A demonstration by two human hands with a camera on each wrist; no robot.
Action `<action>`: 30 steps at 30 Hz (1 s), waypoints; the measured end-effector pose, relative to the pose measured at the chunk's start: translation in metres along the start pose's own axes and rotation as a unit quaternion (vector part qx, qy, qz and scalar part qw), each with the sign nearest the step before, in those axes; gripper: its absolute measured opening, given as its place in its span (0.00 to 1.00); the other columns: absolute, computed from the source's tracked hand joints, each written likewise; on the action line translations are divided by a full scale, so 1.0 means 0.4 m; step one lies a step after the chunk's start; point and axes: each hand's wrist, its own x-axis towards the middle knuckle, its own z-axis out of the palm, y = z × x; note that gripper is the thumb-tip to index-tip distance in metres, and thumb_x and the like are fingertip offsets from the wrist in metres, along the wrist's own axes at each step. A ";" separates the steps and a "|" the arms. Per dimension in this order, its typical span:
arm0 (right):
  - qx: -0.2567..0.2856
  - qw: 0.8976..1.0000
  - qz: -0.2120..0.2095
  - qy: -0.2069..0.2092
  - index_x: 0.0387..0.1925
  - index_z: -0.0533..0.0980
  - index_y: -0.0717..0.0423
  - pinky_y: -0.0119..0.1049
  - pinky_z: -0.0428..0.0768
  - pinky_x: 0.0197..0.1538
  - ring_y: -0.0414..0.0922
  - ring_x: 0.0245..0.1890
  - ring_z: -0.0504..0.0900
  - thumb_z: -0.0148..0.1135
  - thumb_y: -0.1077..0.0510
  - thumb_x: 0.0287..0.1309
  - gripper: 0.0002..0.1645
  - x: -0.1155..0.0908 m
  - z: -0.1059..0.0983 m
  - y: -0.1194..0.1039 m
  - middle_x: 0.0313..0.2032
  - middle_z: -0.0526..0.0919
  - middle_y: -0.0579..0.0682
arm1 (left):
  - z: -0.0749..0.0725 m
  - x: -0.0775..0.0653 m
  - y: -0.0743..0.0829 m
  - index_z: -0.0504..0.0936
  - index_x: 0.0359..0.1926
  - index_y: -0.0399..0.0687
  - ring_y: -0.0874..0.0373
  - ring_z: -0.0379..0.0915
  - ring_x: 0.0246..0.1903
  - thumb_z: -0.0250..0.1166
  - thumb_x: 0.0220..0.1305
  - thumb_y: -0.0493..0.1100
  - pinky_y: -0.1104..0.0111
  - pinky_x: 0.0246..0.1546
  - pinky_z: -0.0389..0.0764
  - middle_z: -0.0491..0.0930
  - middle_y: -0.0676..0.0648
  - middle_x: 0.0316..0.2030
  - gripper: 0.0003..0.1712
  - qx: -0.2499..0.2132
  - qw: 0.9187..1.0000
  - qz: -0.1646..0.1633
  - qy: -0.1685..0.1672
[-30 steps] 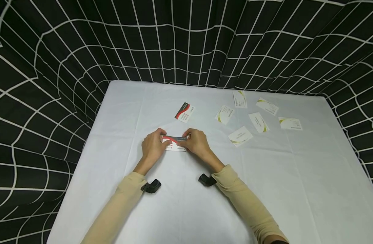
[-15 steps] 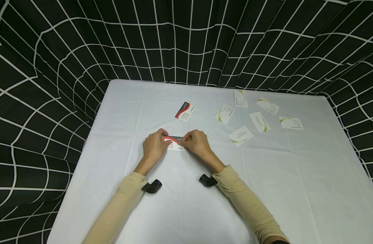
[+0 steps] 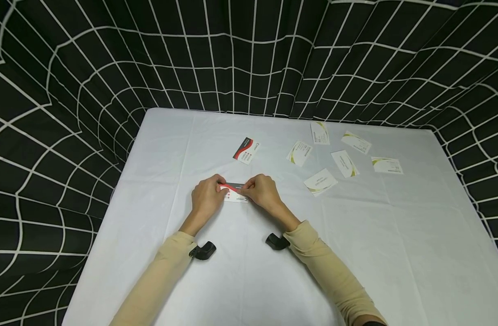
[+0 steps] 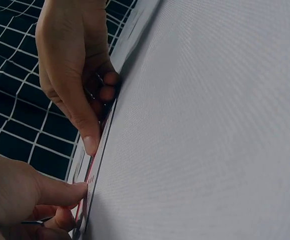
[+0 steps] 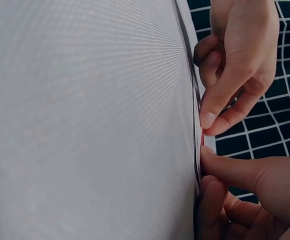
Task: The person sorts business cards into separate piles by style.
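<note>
Surface (image 3: 241,271) white-clothed. L grip (image 3: 206,194) pinches L end, R grip (image 3: 264,192) the R end, of a red/grey/white biz card (image 3: 233,196), nearer L edge than R, well in from far edge. Prob. v. light, stiff-ish, slick, easily creased; best held by short ends. No containers visible from here.

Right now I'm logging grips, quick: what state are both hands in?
Left hand: closed, holding a red-striped card.
Right hand: closed, holding that same card.

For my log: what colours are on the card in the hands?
The held card is white, red and dark grey, clearest in the head view.
</note>
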 end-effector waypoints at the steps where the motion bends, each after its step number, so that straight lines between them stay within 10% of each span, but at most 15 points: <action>1: 0.002 1.000 -0.001 -0.001 0.17 0.80 0.53 0.28 0.65 0.20 0.36 0.14 0.69 0.69 0.55 0.44 0.08 0.000 0.000 0.000 0.12 0.75 0.42 | 0.000 0.001 -0.001 0.80 0.36 0.47 0.60 0.66 0.15 0.67 0.50 0.41 0.68 0.16 0.63 0.70 0.53 0.15 0.10 0.001 1.000 0.004 0.001; 17: -0.025 0.999 -0.008 0.031 0.23 0.79 0.53 0.30 0.63 0.20 0.38 0.16 0.69 0.67 0.53 0.47 0.08 0.026 -0.042 -0.006 0.16 0.74 0.44 | 0.014 0.021 0.015 0.81 0.31 0.46 0.62 0.66 0.18 0.61 0.55 0.38 0.68 0.19 0.66 0.74 0.54 0.19 0.03 -0.062 0.996 0.062 0.030; 30: -0.123 0.990 -0.048 0.046 0.47 0.75 0.61 0.44 0.69 0.47 0.52 0.43 0.73 0.70 0.53 0.43 0.28 0.175 -0.090 -0.014 0.42 0.78 0.58 | 0.020 0.049 0.051 0.81 0.37 0.42 0.51 0.69 0.34 0.62 0.55 0.35 0.63 0.36 0.67 0.78 0.46 0.32 0.07 -0.132 0.988 0.063 0.048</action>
